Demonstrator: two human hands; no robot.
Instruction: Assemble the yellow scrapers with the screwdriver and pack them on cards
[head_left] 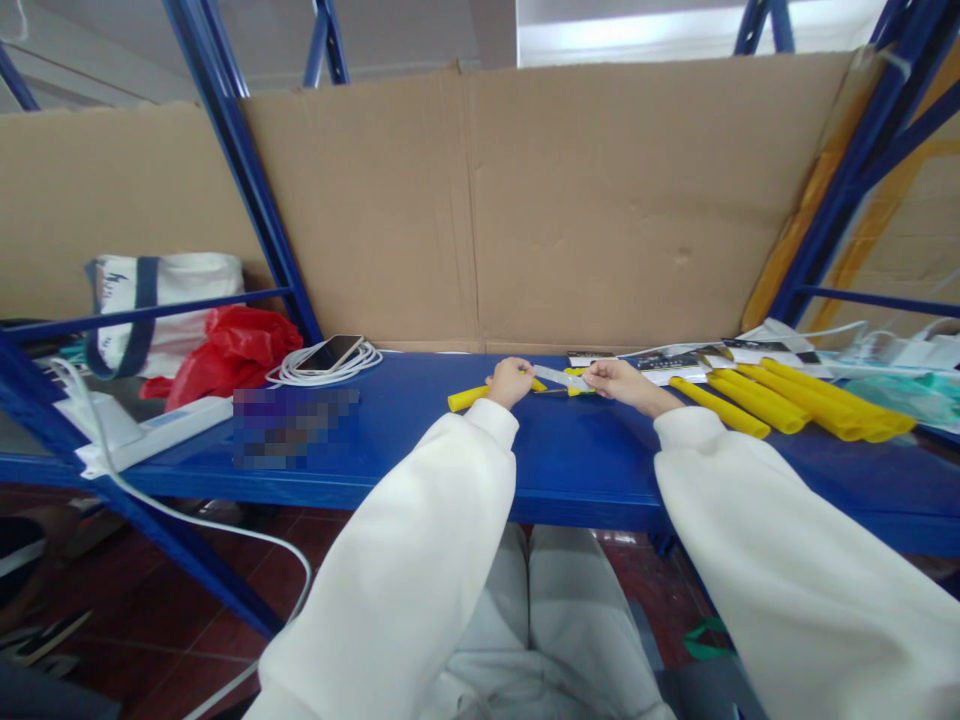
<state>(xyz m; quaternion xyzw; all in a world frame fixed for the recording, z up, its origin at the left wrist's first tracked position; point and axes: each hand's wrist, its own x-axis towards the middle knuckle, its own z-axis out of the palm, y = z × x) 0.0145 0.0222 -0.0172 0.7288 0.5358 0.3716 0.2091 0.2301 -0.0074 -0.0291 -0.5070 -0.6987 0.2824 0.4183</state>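
Observation:
My left hand [511, 381] pinches the left end of a narrow, clear plastic strip [559, 377]. At its right end the fingers of my right hand [613, 383] close on it, so the strip stretches between both hands just above the blue shelf [420, 400]. Whether it is a flat piece or a thin bag is too small to tell. Partly behind my left hand is a yellow tube [466, 399]. Under the strip lies a thin tool with a yellow end [576, 390], which looks like a screwdriver, partly hidden by the strip.
Several yellow tubes [720, 407] lie at right, before black-and-white packets [772, 350]. At left are a phone [335, 352] on a coiled white cable [367, 360], a power strip [169, 432] and a red bag [244, 345]. Cardboard [600, 200] walls the back; blue posts [247, 180] flank it.

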